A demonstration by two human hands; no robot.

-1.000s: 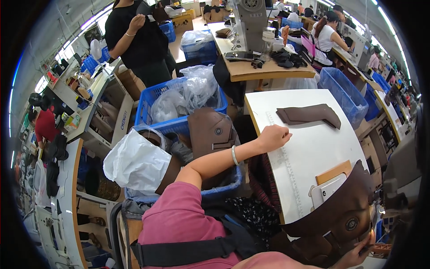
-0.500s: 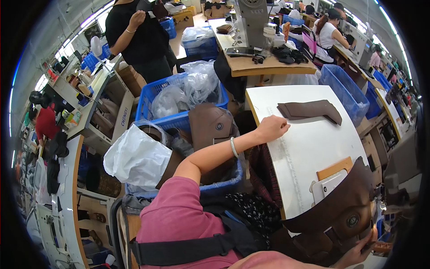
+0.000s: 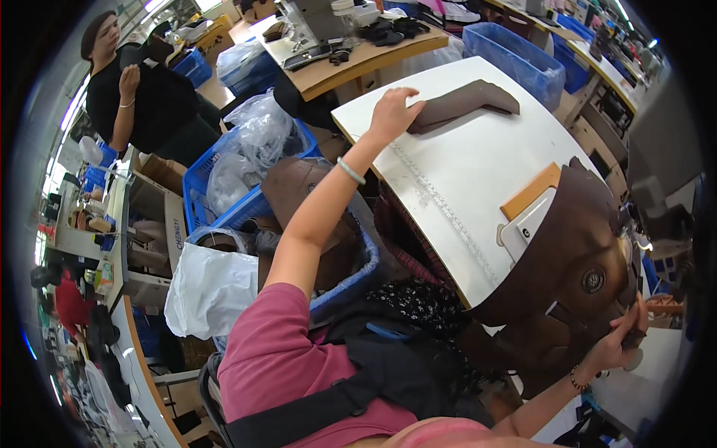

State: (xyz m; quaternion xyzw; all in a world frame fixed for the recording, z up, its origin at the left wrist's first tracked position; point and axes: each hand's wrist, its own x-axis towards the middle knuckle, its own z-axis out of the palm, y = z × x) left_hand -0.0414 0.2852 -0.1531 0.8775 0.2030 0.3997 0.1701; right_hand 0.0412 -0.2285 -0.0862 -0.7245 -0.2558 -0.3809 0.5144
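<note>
My left hand point(image 3: 396, 113) is stretched over the far left of the white tabletop point(image 3: 448, 175), thumb and fingers apart. It is at the near end of several stacked brown leather strips point(image 3: 474, 103); I cannot tell whether the fingertips touch them. At the lower right, my right hand point(image 3: 621, 342) grips the edge of a large brown leather bag piece point(image 3: 556, 280) with a round metal emblem. That piece drapes over the table's near right corner, its lower part hanging toward my lap.
A phone in a white case point(image 3: 526, 228) and a tan block point(image 3: 530, 193) lie beside the leather. Left of the table stand a blue crate point(image 3: 198, 198) of plastic bags and a lined bin point(image 3: 358, 272) with brown pieces. Another person point(image 3: 149, 104) stands at far left.
My left hand has gone from a loosely closed shape beside the strips to open fingers at their end. My right hand stays at the bag piece's edge. The view has shifted.
</note>
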